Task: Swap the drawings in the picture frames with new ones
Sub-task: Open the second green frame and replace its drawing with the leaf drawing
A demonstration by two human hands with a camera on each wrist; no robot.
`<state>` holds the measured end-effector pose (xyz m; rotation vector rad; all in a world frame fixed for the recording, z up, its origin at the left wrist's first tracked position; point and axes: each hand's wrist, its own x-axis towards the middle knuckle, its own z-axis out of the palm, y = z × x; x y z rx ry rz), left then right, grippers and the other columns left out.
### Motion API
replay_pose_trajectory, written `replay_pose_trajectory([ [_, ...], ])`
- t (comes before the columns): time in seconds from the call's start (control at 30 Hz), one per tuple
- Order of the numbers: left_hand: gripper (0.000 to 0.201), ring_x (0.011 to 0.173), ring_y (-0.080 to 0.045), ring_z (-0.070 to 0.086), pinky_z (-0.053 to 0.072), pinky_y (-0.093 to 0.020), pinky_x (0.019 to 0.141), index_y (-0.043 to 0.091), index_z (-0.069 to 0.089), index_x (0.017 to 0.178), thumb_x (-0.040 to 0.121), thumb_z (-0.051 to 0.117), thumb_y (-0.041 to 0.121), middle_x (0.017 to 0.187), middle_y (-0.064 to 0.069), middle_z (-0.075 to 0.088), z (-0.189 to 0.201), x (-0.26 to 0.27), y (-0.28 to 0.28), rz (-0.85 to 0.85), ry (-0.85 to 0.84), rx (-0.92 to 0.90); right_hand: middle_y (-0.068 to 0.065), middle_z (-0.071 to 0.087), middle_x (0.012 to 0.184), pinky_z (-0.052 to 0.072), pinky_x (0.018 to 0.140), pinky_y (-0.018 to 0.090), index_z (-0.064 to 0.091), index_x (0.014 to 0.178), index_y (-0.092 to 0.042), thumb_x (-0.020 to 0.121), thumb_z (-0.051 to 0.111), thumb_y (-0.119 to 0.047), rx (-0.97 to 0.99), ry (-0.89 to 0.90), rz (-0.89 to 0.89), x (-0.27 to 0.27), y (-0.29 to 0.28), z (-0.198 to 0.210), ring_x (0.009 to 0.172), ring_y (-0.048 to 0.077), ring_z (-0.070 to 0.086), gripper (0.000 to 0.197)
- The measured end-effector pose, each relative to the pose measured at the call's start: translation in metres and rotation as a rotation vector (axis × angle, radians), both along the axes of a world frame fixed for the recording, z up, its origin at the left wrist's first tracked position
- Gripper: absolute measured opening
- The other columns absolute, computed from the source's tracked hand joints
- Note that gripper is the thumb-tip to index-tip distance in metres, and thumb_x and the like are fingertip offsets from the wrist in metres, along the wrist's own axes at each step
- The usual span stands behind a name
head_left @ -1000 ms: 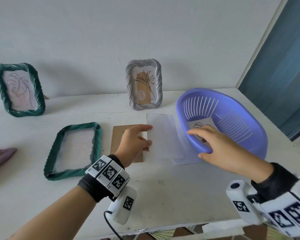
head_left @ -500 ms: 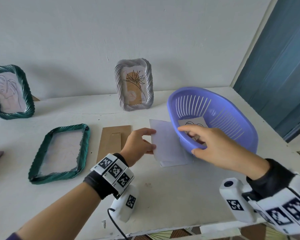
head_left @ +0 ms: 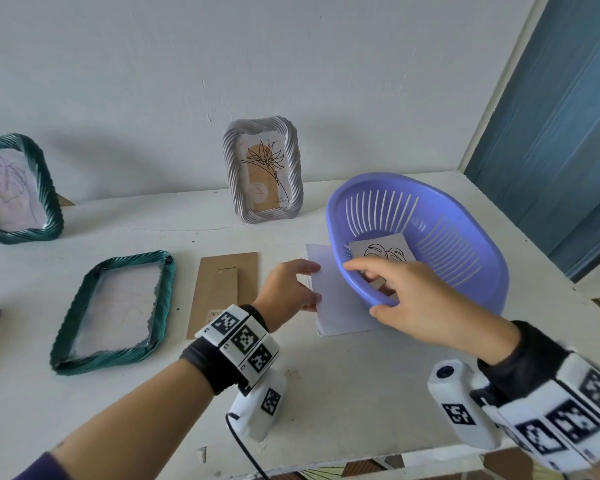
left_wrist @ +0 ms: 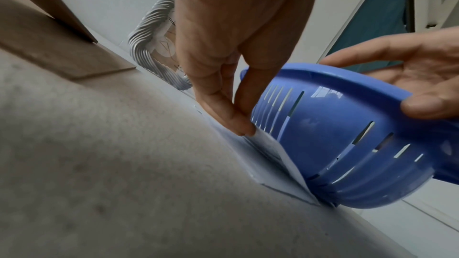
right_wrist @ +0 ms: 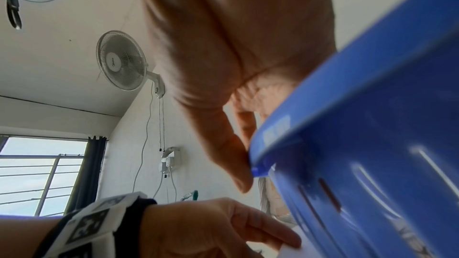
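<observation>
Head view: my left hand (head_left: pixel 286 289) pinches the near-left edge of a white sheet (head_left: pixel 340 306) lying on the table (head_left: pixel 343 382), thumb on top; the sheet's far side is tucked under the blue basket (head_left: pixel 465 237). My right hand (head_left: pixel 416 303) grips the basket's near rim, thumb outside, fingers curled over into it. A leaf drawing (head_left: pixel 383 251) lies inside the basket. Green frame (head_left: pixel 113 311) lies flat at left, brown backing board (head_left: pixel 224 292) just beside it; a second green frame (head_left: pixel 14 188) and a grey frame (head_left: pixel 264 169) stand upright at the wall, both with drawings in them. Left wrist view: fingers (left_wrist: pixel 223 109) pressed together, tips on the sheet's (left_wrist: pixel 270 150) lifted edge, basket (left_wrist: pixel 335 144) tilted up off the table, resting on the sheet. Right wrist view: thumb (right_wrist: pixel 231 156) presses the basket rim (right_wrist: pixel 323 105) from outside; the other fingers are hidden behind it. A wall fan (right_wrist: pixel 121 60) is mounted high up.
</observation>
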<state>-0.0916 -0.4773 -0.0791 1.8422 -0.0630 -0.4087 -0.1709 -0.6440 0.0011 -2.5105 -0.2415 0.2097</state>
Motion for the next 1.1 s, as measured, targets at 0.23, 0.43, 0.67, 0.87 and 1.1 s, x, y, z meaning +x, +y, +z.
replay_pose_trajectory([
  [0.23, 0.05, 0.06, -0.016, 0.056, 0.058, -0.031, 0.065, 0.001, 0.048, 0.124, 0.078, 0.056, -0.017, 0.126, -0.013, 0.048, 0.004, -0.001, 0.002, -0.024, 0.025, 0.013, -0.006, 0.057, 0.112, 0.046, 0.089, 0.026, 0.043, 0.132, -0.033, 0.083, 0.058, -0.004, -0.029, 0.016, 0.005, 0.002, 0.0, -0.004, 0.099, 0.009, 0.053, 0.059],
  [0.43, 0.037, 0.083, -0.018, 0.059, 0.057, -0.029, 0.072, 0.008, 0.054, 0.121, 0.085, 0.057, -0.001, 0.128, -0.007, 0.051, 0.022, 0.006, 0.009, 0.066, -0.142, 0.036, -0.01, 0.052, 0.123, 0.041, 0.098, 0.029, 0.041, 0.134, -0.034, 0.087, 0.06, -0.019, -0.115, -0.002, 0.064, -0.004, 0.0, 0.005, 0.112, 0.008, 0.049, 0.053],
  [0.67, 0.071, 0.086, -0.017, 0.061, 0.056, -0.038, 0.081, 0.02, 0.032, 0.138, 0.078, 0.07, 0.014, 0.126, -0.002, 0.042, 0.051, -0.001, -0.008, 0.024, -0.105, -0.141, -0.023, 0.06, 0.106, 0.045, 0.088, 0.017, 0.056, 0.105, -0.048, 0.077, 0.069, -0.024, -0.024, -0.105, 0.103, -0.005, -0.013, 0.088, 0.096, -0.003, 0.055, 0.038],
  [0.87, 0.071, 0.079, -0.019, 0.063, 0.058, -0.036, 0.076, 0.017, 0.037, 0.134, 0.074, 0.072, 0.004, 0.128, -0.009, 0.045, 0.054, -0.007, -0.019, -0.115, -0.081, -0.124, -0.007, 0.063, 0.106, 0.043, 0.075, 0.019, 0.062, 0.109, -0.028, 0.078, 0.071, -0.016, -0.263, -0.136, 0.124, 0.057, -0.019, 0.096, 0.093, 0.015, 0.06, 0.034],
  [1.1, 0.067, 0.07, -0.019, 0.061, 0.06, -0.03, 0.063, 0.018, 0.04, 0.132, 0.075, 0.07, 0.001, 0.095, -0.006, 0.049, 0.052, -0.007, -0.017, -0.107, -0.03, -0.178, 0.001, 0.049, 0.131, 0.044, 0.089, 0.033, 0.052, 0.127, -0.026, 0.084, 0.063, -0.009, -0.614, 0.24, 0.204, 0.131, -0.023, 0.043, 0.095, 0.016, 0.05, 0.048],
])
